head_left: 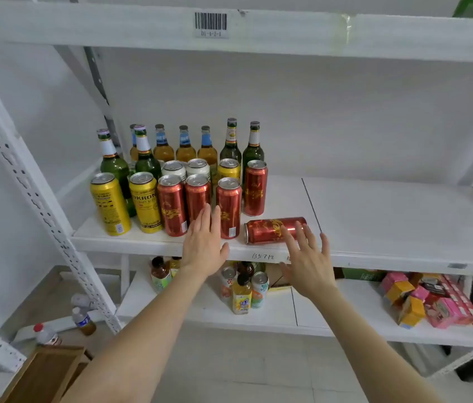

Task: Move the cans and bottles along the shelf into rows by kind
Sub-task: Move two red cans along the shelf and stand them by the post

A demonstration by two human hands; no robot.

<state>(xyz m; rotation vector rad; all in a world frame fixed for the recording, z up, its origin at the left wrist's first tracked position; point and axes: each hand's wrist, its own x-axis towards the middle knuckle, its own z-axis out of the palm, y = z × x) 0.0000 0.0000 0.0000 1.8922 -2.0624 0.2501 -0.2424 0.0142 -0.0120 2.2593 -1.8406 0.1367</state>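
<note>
Head view: on the white shelf (389,213) I count five red cans (228,199), three yellow cans (110,202), two white cans (173,169), four green bottles (230,146) and four amber bottles (185,148). The fallen red can (267,230), gold-printed, lies sideways near the shelf's front edge by my right hand (307,257), whose fingers are spread wide. My left hand (204,242), fingers straight, holds nothing.

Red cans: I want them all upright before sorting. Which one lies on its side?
The rightmost red can, at the shelf's front edge by the right hand; the other four stand upright.
</note>
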